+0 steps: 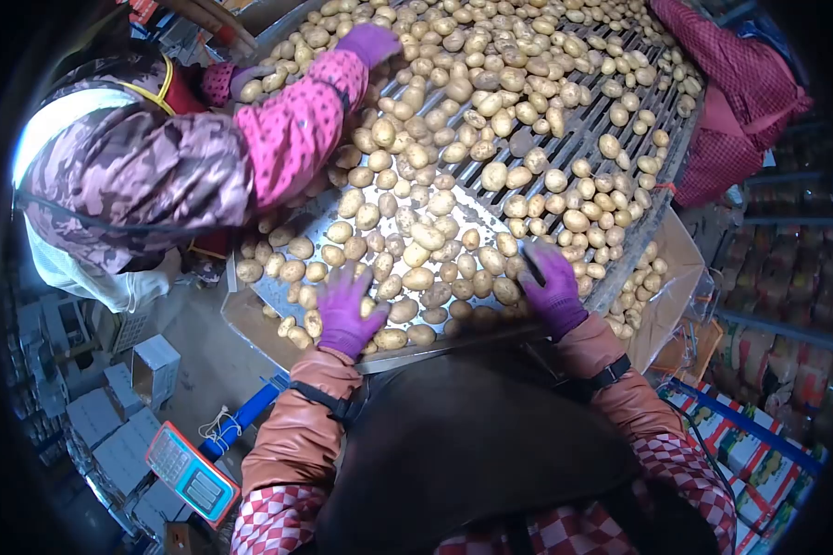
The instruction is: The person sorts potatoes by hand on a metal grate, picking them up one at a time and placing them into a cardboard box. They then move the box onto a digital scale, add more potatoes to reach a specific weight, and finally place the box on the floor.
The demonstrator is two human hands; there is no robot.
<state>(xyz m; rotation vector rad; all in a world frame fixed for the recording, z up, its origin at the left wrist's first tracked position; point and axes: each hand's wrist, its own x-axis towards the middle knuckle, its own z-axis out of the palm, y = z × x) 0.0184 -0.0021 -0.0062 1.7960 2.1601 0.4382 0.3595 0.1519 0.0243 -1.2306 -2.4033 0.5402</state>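
My left hand [345, 313], in a purple glove, rests with spread fingers on potatoes near the front left of a metal sorting table. My right hand [553, 290], gloved alike, is at the front right with thumb and fingers apart, beside potatoes at its fingertips. Neither hand is closed around a potato. Between them many pale potatoes [418, 279] lie loose on a smooth metal plate [472, 209]. Behind the plate, more potatoes cover a slatted metal grate [603, 113].
At the left, a co-worker's gloved hand [368, 43] reaches into the potatoes from a pink dotted sleeve [292, 129]. Another person's red sleeve [740, 69] is at the right edge. A digital scale [192, 474] stands lower left. A cardboard box [680, 254] holds potatoes on the right.
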